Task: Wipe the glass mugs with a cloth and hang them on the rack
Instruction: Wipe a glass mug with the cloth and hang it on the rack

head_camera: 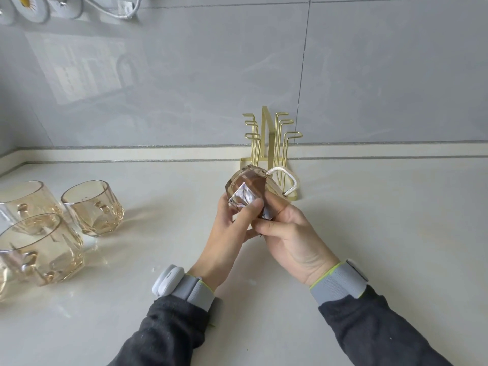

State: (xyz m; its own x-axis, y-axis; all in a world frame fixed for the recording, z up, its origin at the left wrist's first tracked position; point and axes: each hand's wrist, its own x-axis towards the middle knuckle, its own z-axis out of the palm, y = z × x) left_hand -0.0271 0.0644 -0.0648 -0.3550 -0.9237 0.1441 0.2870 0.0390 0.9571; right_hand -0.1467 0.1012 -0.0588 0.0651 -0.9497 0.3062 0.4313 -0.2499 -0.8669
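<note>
Home kitchen, pale stone counter (pixel 369 233), grey tiled backsplash (pixel 211 75), gold mug rack (pixel 266 143), amber glass mugs (pixel 93 207)

One amber faceted glass mug (pixel 248 186) is held tipped on its side, base away, handle out right, just in front of the upright gold wire rack (pixel 265 138), and three matching mugs (pixel 92 207) stand upright together far left.

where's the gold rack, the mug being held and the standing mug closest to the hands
gold rack (pixel 265 136): head view, on its central upright post
held mug (pixel 249 180): head view, on the faceted glass near its base
closest standing mug (pixel 93 207): head view, on its side wall
</note>
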